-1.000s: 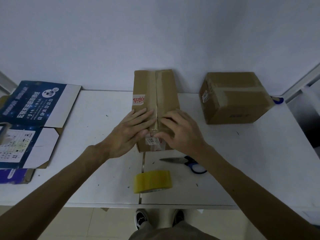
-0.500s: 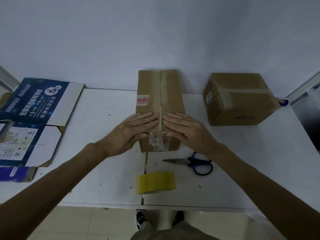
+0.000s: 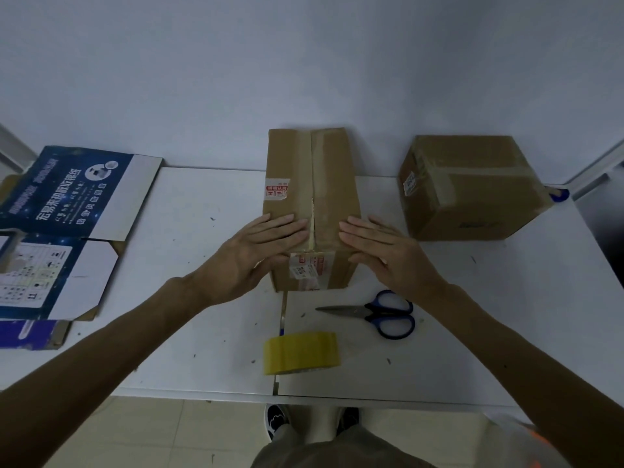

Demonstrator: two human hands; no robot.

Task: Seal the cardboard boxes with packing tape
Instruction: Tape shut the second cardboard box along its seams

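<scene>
Box point(image 3: 334, 177) long axis toward wall point(image 3: 304, 62); left hand point(image 3: 260, 244) flat on top; right hand point(image 3: 385, 251) flat, perhaps hovering.

On the flattened blue carton point(image 3: 67, 187) you see rows of white Chinese characters, too skewed to read with certainty. Its pale lower panel point(image 3: 37, 282) bears the number 11. The red-and-white sticker point(image 3: 277, 193) on top of the tall cardboard box point(image 3: 334, 184) carries red Chinese characters above handling symbols. You cannot read that box's front label point(image 3: 311, 267), nor the white label point(image 3: 409, 183) on the second cardboard box point(image 3: 479, 211).
</scene>
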